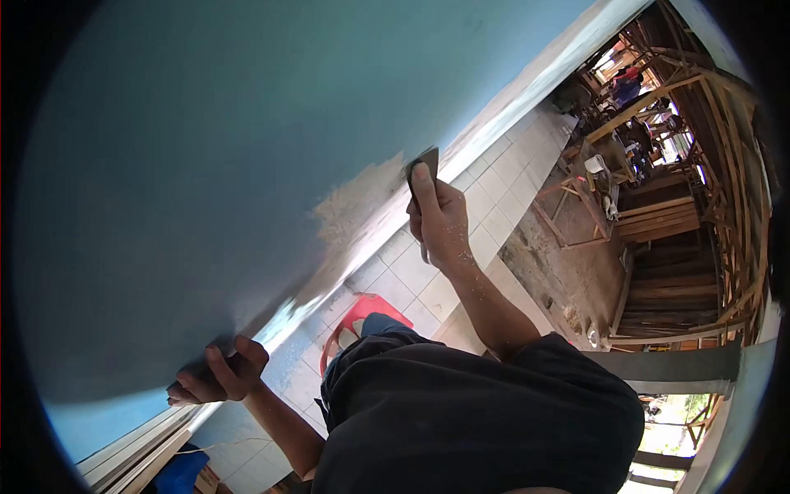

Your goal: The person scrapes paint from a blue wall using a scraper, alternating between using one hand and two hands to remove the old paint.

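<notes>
My right hand (439,218) grips a dark, flat scraper (429,158), thumb pressed along it, its edge at the blue wall (247,148). Close by on the wall lies a rough, bare beige patch (358,202) where no blue paint shows. Pale specks of dust stick to my right wrist and forearm. My left hand (220,375) rests against the wall lower down, fingers bent and apart, with nothing visible in it. The palm side of that hand is partly hidden.
Beneath me a red plastic stool (374,306) stands on white floor tiles (494,177). Wooden frames (576,206) and stacked boards (658,218) are to the right, with a person (627,89) farther back. Long pale strips (140,449) lie at the lower left.
</notes>
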`<state>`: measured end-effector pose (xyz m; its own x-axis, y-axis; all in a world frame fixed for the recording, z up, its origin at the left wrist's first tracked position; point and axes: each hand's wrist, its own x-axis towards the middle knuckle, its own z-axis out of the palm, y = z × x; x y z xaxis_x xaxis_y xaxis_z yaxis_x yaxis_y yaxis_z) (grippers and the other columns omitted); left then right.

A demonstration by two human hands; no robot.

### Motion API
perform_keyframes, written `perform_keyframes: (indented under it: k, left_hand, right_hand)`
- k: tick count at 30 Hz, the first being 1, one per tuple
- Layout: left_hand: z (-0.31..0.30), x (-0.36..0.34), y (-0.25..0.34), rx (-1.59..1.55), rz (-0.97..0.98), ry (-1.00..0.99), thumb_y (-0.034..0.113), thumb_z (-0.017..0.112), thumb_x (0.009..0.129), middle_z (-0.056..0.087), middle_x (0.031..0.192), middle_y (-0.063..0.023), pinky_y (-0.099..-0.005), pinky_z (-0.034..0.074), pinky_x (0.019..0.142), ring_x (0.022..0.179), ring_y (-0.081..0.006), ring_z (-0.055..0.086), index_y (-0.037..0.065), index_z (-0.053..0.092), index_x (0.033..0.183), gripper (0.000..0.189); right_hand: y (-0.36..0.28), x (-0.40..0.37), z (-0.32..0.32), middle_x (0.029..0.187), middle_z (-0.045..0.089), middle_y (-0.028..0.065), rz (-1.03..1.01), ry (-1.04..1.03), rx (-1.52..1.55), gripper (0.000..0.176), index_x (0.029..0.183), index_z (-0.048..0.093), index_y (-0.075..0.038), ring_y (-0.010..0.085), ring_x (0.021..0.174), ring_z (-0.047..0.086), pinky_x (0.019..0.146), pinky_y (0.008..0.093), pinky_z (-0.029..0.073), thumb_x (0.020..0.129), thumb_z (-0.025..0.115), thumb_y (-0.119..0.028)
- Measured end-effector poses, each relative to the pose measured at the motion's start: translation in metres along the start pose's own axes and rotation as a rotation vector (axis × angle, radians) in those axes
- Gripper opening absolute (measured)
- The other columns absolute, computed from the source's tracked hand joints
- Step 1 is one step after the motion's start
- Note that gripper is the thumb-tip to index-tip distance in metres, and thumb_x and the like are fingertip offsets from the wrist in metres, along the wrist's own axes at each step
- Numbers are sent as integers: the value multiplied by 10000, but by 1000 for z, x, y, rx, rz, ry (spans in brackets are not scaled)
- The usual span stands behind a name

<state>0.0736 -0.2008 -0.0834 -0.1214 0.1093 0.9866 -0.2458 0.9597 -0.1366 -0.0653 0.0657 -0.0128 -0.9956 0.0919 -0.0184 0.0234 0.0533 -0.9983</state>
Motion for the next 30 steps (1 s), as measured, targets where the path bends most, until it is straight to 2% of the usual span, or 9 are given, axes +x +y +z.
perform_keyframes:
  k: [3, 5, 9, 10, 14, 17, 21, 25, 30]
  left_hand:
    - [-1, -4, -2, -4, -18, -52, 354, 558, 805, 331, 1385, -192, -585, 79, 1083, 1340, -412, 209, 134, 543, 1123, 386]
    - [0, -2, -2, -8, -29, -48, 349, 559, 806, 337, 1381, -192, -583, 82, 1082, 1342, -412, 204, 134, 548, 1115, 377]
    - [-1, -2, 0, -26, -30, -41, 344, 562, 806, 344, 1374, -192, -579, 91, 1081, 1347, -405, 194, 134, 549, 1114, 373]
    - [0, -1, -1, -26, -29, -39, 344, 561, 807, 344, 1373, -193, -579, 92, 1080, 1348, -402, 194, 134, 549, 1113, 371]
    - [0, 2, -2, -39, -26, -37, 344, 559, 810, 348, 1371, -191, -579, 87, 1080, 1350, -394, 192, 134, 547, 1108, 365]
    - [-3, 0, 0, -56, -26, -47, 342, 555, 812, 347, 1375, -190, -583, 75, 1082, 1351, -398, 188, 136, 547, 1106, 359]
    - [-2, 2, 1, -36, -35, -50, 336, 554, 809, 337, 1389, -190, -585, 70, 1083, 1350, -406, 185, 138, 550, 1107, 358]
    - [1, 1, -1, -35, -9, 1, 370, 577, 828, 391, 1338, -222, -577, 179, 1058, 1324, -402, 253, 76, 588, 1119, 413]
    - [4, 3, -1, -16, -8, 13, 354, 561, 847, 400, 1330, -224, -583, 178, 1056, 1314, -405, 268, 72, 585, 1121, 394]
  right_hand:
    - [1, 1, 2, 460, 386, -24, 54, -10, -15, 521, 598, 471, -52, 49, 359, 343, 334, 214, 249, 892, 530, -479]
    - [-4, 2, -2, 484, 433, -13, 46, -31, 13, 544, 605, 507, -31, 46, 406, 390, 377, 208, 302, 871, 553, -503]
    - [-15, 1, -4, 484, 436, -10, 42, -33, 34, 566, 615, 516, -23, 45, 411, 397, 379, 211, 303, 868, 538, -529]
    - [-5, 0, 0, 454, 364, -27, 20, 5, -18, 537, 580, 449, -67, 48, 343, 324, 314, 224, 233, 898, 508, -495]
    - [-2, 5, -2, 467, 375, -30, -29, 29, -51, 537, 580, 445, -61, 40, 343, 321, 312, 213, 233, 893, 521, -491]
    - [-9, 2, -7, 485, 435, -13, 45, 7, -37, 566, 595, 517, -28, 51, 416, 407, 391, 216, 319, 864, 548, -524]
    - [-2, 1, -2, 465, 379, -29, 43, 15, 11, 526, 588, 454, -63, 41, 339, 318, 308, 213, 232, 893, 525, -486]
    - [-14, 1, 0, 455, 362, -35, 54, 25, 45, 523, 582, 449, -71, 41, 335, 321, 307, 210, 229, 899, 517, -480]
    - [-11, 6, -3, 453, 366, -31, 33, 0, 20, 515, 586, 453, -70, 41, 338, 317, 310, 212, 220, 896, 528, -474]
